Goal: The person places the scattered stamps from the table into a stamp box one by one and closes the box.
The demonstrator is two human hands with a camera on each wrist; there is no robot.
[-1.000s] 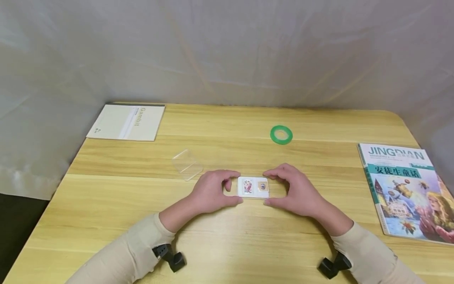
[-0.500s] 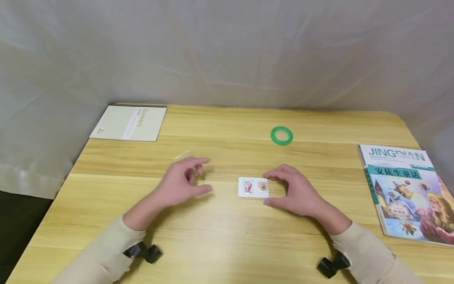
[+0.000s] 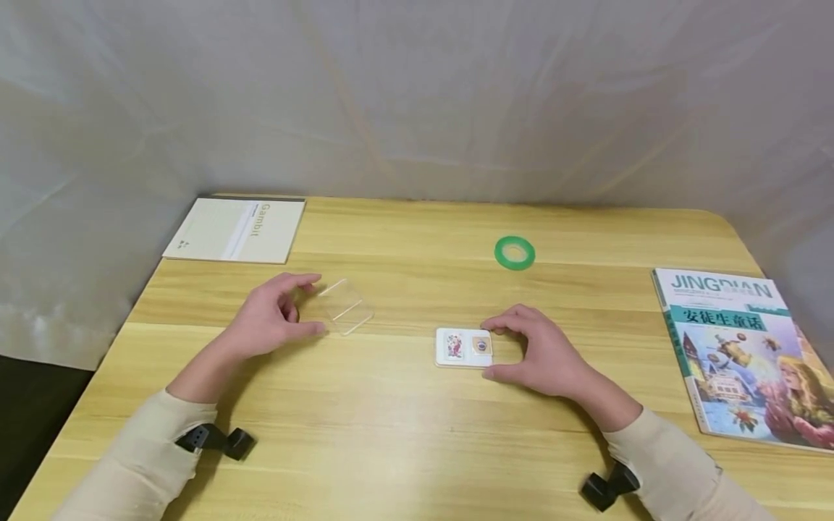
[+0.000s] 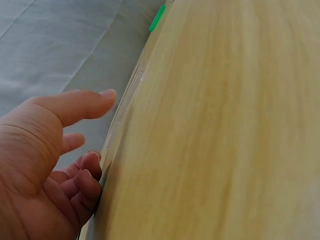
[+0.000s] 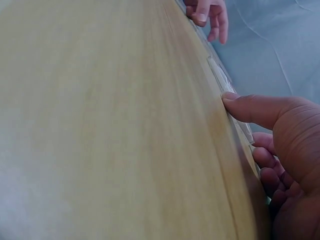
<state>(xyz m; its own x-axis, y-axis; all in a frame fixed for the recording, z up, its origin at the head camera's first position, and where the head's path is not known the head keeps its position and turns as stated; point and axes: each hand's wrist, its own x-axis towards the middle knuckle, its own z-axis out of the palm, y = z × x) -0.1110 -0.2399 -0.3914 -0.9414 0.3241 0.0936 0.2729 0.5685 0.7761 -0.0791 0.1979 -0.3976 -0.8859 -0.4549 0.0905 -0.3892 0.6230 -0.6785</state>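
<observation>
Just below centre, a white case (image 3: 467,349) with 2 small pictures is lying on the table (image 3: 391,441); the right hand (image 3: 546,356) is pinching its right end. Left of centre, the left hand (image 3: 263,318) is hovering, thumb and forefinger wide apart, just beside a clear cover (image 3: 347,307). Green tape (image 3: 499,253) is lying above the case.

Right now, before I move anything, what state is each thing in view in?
Clear plastic piece: on the table, not gripped.
White rectangular piece: flat, two small pictures facing up.
Green ring: lying flat.
Gambit notebook: closed, flat.
JINGDIAN book: closed, cover up.
Left hand: finger and thumb parted, holding nothing.
Right hand: finger and thumb at the white rectangular piece's edges.
</observation>
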